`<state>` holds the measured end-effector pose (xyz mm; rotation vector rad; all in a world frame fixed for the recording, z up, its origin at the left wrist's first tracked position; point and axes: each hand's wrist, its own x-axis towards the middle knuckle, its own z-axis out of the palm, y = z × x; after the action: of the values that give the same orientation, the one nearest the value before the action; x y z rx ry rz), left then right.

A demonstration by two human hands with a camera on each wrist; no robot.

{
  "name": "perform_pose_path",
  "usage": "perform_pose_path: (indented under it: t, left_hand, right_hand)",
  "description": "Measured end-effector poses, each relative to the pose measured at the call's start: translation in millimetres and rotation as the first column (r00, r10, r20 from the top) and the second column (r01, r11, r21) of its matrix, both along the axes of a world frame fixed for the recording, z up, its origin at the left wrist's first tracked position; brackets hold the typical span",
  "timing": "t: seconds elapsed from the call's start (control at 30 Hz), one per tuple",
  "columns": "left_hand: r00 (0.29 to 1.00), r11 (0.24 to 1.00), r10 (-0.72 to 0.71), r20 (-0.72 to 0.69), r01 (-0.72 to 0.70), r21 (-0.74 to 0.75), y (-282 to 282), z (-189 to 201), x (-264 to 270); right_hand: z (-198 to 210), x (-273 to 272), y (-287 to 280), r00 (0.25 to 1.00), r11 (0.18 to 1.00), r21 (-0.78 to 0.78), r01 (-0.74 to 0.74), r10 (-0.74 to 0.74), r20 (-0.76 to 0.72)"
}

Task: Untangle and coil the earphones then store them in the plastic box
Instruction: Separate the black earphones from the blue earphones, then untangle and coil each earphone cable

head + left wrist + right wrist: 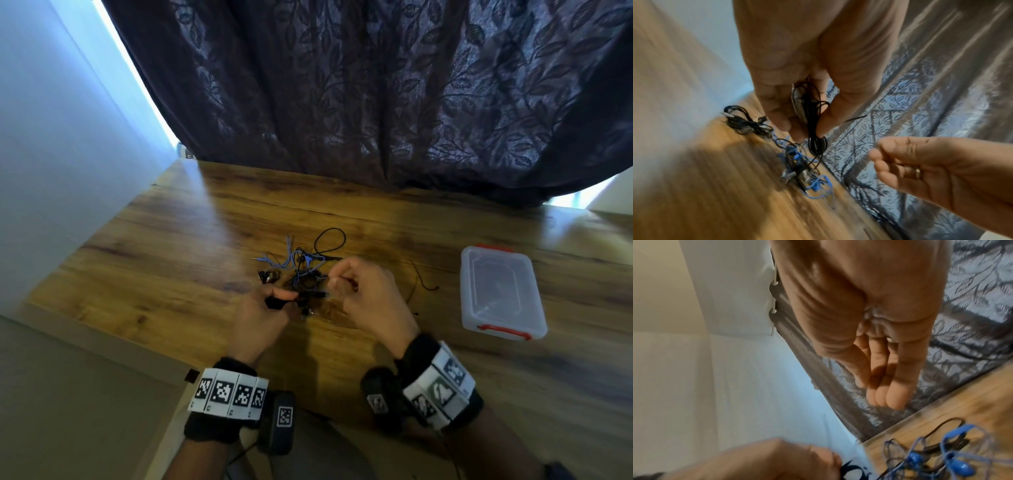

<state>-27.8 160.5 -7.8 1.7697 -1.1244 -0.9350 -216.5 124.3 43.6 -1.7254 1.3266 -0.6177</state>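
My left hand [284, 296] grips a small coil of black earphone cable [815, 116] between thumb and fingers, just above the table. Close to its right, my right hand [334, 282] pinches the loose end of that same black cable [856, 118]. Behind both hands a tangle of blue and black earphones [299, 262] lies on the wood; in the right wrist view its blue earbuds [960, 464] show beside my right hand [879, 395]. A separate black bundle [745, 121] lies left of the tangle. The clear plastic box [503, 325] with red clasps stands to the right, lid on.
The wooden table [171, 257] runs back to a dark patterned curtain [376, 102]. A white wall [51, 137] stands along the left side. A thin black cable strand [423, 279] trails on the wood between my right hand and the box.
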Motion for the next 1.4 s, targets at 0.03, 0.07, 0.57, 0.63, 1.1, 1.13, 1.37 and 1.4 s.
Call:
perform_pose_path:
  t: [0.03,0.07,0.57,0.63,1.1,1.13,1.37,1.4]
  left_hand:
    - [0.999,1.0,0.005,0.034,-0.006,0.03,-2.5,-2.1,5.4]
    - [0.997,0.999,0.009,0.074,-0.013,0.053,-4.9,-3.6,10.6]
    - [0.812,0.996,0.082,0.578,-0.051,-0.07,-10.4,7.3,27.8]
    - [0.846,0.99,0.048,0.531,0.032,-0.14,-10.7,12.8,19.3]
    - [0.943,0.946,-0.166,0.289,0.236,-0.224,-60.9,28.9,-42.6]
    - [0.949,0.946,-0.131,0.288,0.207,-0.25,-62.8,29.6,-43.4]
    - [0.999,0.952,-0.044,0.023,0.049,-0.303,-69.4,30.6,-24.6]
    - [0.999,0.945,-0.044,0.008,0.044,-0.325,-69.2,32.2,-20.9]
  right_hand:
    - [-0.2,-4.7,-10.3,0.999,1.0,0.003,0.001,-0.001,-0.042]
    - [-1.0,-8.1,-21.0,0.996,1.0,0.003,0.003,-0.003,-0.086]
    - [-52.5,22.9,-98.4,0.625,0.902,-0.045,-0.43,0.261,-0.736]
    - [-52.6,18.5,-100.6,0.697,0.911,-0.082,-0.404,0.249,-0.673]
    - [25.2,-14.5,-94.3,0.997,0.929,-0.361,-0.075,0.075,-0.014]
    - [27.6,-16.6,-94.6,0.998,0.925,-0.377,-0.059,0.059,-0.009]
    - [34.9,-32.5,-100.7,0.983,0.945,-0.276,-0.178,0.159,-0.089]
    - [34.0,-33.4,-101.8,0.974,0.944,-0.248,-0.22,0.198,-0.111]
